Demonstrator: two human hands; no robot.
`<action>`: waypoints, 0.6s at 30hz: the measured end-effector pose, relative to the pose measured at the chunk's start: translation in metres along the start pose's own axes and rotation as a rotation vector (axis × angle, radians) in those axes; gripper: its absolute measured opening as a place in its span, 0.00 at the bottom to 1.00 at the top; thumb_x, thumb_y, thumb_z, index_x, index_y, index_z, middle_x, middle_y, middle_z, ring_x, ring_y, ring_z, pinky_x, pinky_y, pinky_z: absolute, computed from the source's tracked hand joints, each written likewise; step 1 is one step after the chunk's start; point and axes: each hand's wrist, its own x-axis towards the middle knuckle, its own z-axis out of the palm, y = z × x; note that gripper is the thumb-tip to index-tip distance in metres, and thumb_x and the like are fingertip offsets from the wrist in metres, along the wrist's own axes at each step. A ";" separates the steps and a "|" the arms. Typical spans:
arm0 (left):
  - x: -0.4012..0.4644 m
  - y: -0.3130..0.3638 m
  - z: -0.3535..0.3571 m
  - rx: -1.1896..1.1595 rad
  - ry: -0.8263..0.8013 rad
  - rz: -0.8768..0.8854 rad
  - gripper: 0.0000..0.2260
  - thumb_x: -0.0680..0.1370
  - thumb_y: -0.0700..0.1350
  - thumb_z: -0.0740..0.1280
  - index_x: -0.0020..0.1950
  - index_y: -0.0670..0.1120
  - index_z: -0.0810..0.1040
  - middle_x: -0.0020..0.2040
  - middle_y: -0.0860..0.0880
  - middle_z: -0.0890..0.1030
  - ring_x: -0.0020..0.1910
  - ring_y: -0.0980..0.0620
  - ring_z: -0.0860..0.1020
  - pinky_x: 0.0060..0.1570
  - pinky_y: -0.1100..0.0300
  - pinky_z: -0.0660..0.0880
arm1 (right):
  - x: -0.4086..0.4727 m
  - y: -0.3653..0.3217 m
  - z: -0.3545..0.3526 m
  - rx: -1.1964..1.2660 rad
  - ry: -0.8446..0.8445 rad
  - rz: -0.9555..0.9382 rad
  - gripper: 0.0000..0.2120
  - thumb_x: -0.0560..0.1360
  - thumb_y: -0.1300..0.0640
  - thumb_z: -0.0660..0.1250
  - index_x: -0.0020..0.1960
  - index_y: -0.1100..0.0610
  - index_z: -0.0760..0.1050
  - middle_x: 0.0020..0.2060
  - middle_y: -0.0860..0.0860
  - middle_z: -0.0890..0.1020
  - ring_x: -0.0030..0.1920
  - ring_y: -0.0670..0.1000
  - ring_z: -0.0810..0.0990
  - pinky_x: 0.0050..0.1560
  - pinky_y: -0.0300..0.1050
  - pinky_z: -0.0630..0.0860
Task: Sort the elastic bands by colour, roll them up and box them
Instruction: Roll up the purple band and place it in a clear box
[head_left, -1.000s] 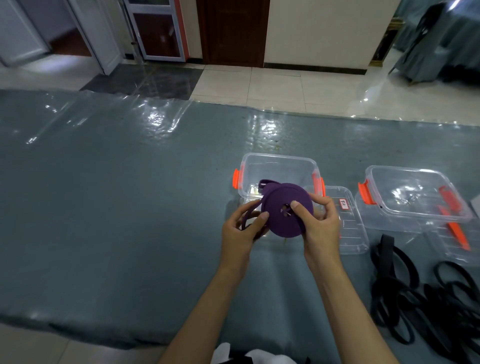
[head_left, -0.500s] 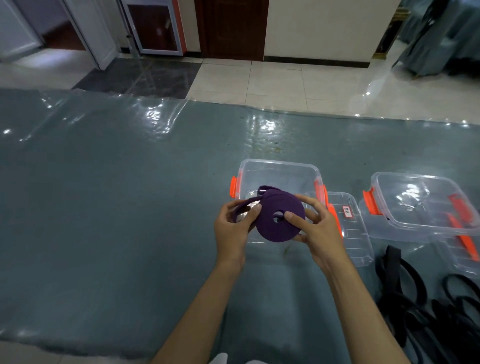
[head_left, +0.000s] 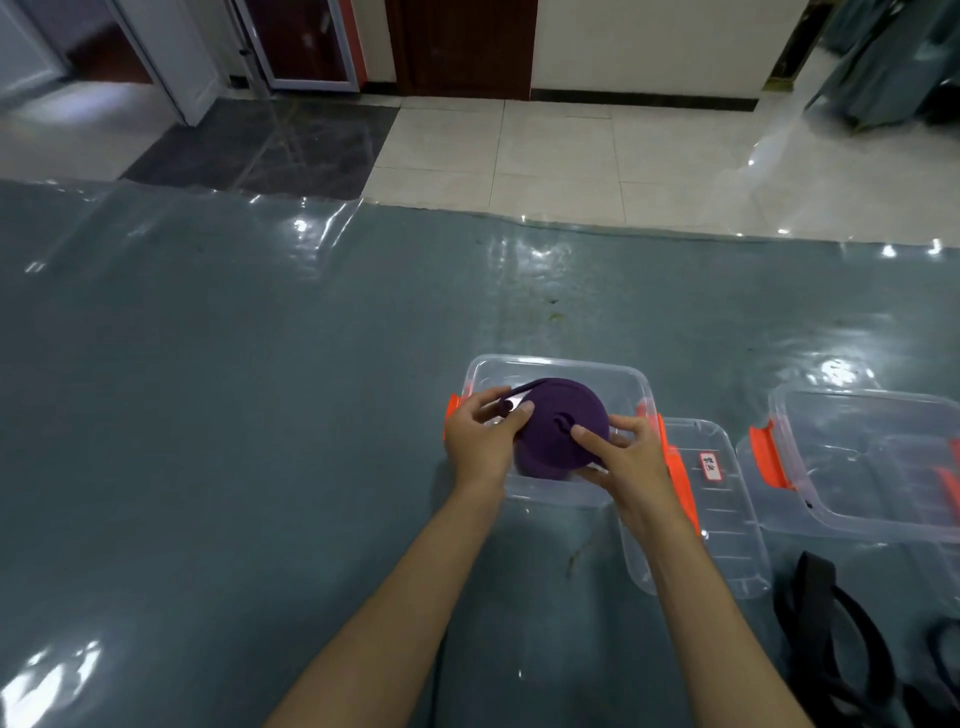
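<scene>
A purple elastic band wound into a flat roll sits tilted inside a clear plastic box with orange clips. My left hand grips the roll's left edge, thumb on top, near its loose end. My right hand pinches the roll's right side, thumb on its face. Loose black bands lie tangled at the lower right of the table.
A clear lid with a label lies flat right of the box. A second clear box with orange clips stands further right. The table has a grey-green cloth under clear plastic sheeting. Tiled floor and doors lie beyond.
Both hands have carried the purple roll forward and down from above the table into the clear box. The view has tipped up and shifted slightly.
</scene>
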 end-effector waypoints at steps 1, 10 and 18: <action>0.011 -0.003 0.007 0.053 0.004 -0.005 0.12 0.73 0.34 0.79 0.54 0.45 0.86 0.53 0.40 0.86 0.55 0.40 0.86 0.57 0.43 0.84 | 0.010 -0.001 -0.003 -0.050 -0.003 0.030 0.24 0.75 0.66 0.77 0.66 0.68 0.72 0.59 0.66 0.83 0.57 0.65 0.86 0.53 0.63 0.86; 0.095 -0.044 0.039 0.473 -0.005 -0.099 0.15 0.74 0.32 0.77 0.59 0.40 0.84 0.55 0.40 0.85 0.55 0.41 0.84 0.58 0.50 0.82 | 0.091 0.022 -0.013 -0.588 -0.107 0.228 0.06 0.78 0.66 0.73 0.52 0.69 0.83 0.45 0.64 0.84 0.44 0.59 0.81 0.56 0.70 0.82; 0.119 -0.081 0.044 0.749 0.005 -0.113 0.11 0.75 0.33 0.76 0.56 0.41 0.84 0.54 0.42 0.86 0.53 0.45 0.84 0.51 0.57 0.79 | 0.117 0.045 -0.012 -0.871 -0.177 0.277 0.08 0.79 0.59 0.71 0.41 0.55 0.80 0.38 0.58 0.84 0.35 0.58 0.84 0.44 0.59 0.85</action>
